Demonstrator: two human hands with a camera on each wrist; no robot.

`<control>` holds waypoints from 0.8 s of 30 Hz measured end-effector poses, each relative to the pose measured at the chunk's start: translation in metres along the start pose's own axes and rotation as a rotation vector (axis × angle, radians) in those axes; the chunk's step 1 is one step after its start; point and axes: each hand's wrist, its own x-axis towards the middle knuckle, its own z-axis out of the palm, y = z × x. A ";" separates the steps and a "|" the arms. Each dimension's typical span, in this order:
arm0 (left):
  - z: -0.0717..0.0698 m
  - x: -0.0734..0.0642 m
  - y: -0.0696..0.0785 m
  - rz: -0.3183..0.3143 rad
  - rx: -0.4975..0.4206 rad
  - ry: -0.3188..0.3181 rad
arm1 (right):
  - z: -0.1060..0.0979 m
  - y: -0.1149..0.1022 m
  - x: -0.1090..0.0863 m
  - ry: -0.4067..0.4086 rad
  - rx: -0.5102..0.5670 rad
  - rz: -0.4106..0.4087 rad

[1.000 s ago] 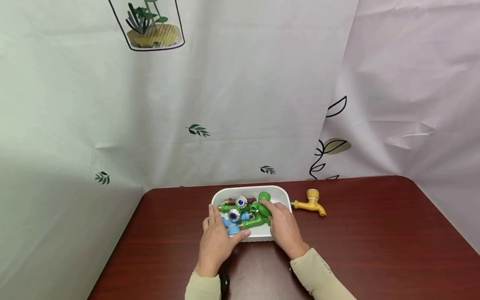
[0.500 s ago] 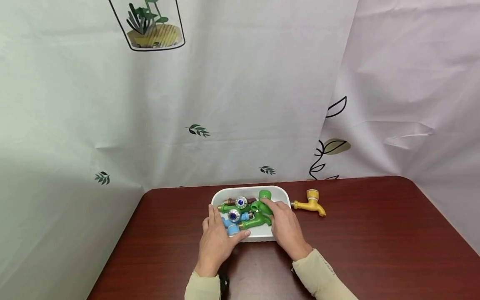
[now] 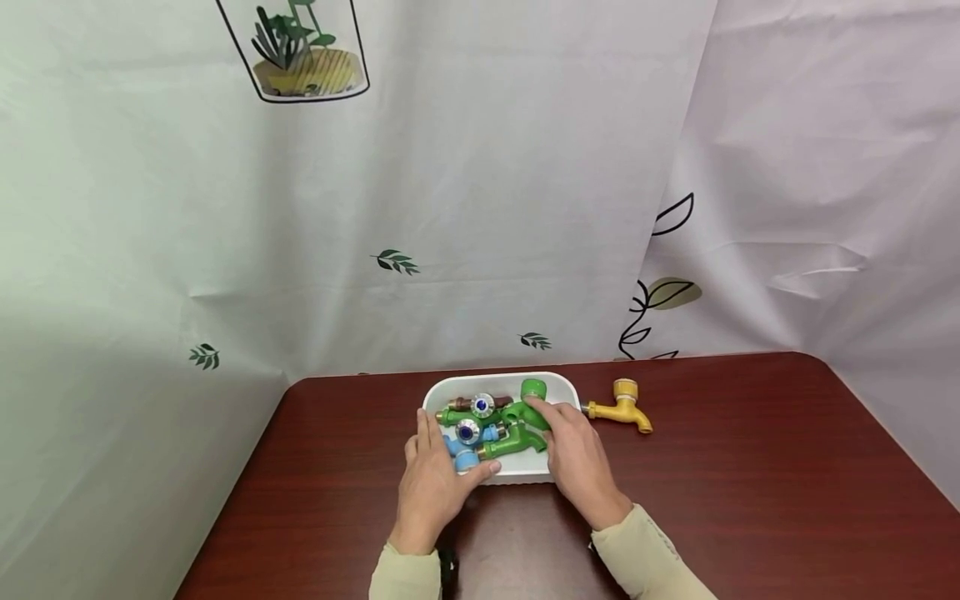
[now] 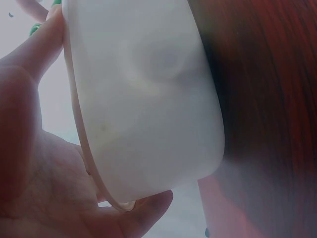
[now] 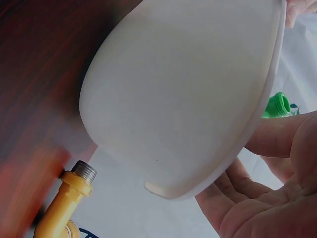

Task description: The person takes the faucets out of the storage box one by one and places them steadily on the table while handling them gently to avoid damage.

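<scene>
Left hand [image 3: 431, 492] spreads on a white tub [image 5: 173, 99]; right hand [image 3: 581, 458] touches a green tap [image 3: 524, 413]. Pinching? I can't tell.

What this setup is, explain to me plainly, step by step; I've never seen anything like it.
There is no machine at work here, just a person's bare left hand and right hand. The wide picture comes from a camera worn on the head, looking forward and down. The other two come from cameras worn on the wrists, each showing the outside of the white tray close up. That tray sits on a reddish-brown table, with taps in brown, blue and green inside. A yellow tap lies outside it, to the right. The left hand rests on a corner of the tray. The right hand's fingers lie over a green tap; whether they grip it, I can't tell.
</scene>
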 end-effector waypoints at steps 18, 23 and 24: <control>0.001 0.001 0.000 0.003 0.006 0.003 | -0.008 -0.001 -0.004 0.027 -0.011 -0.030; 0.000 0.001 0.000 -0.001 0.005 0.004 | -0.011 0.001 -0.006 0.039 -0.018 -0.035; 0.000 0.001 0.001 -0.001 0.003 0.003 | -0.011 0.001 -0.006 0.042 -0.017 -0.037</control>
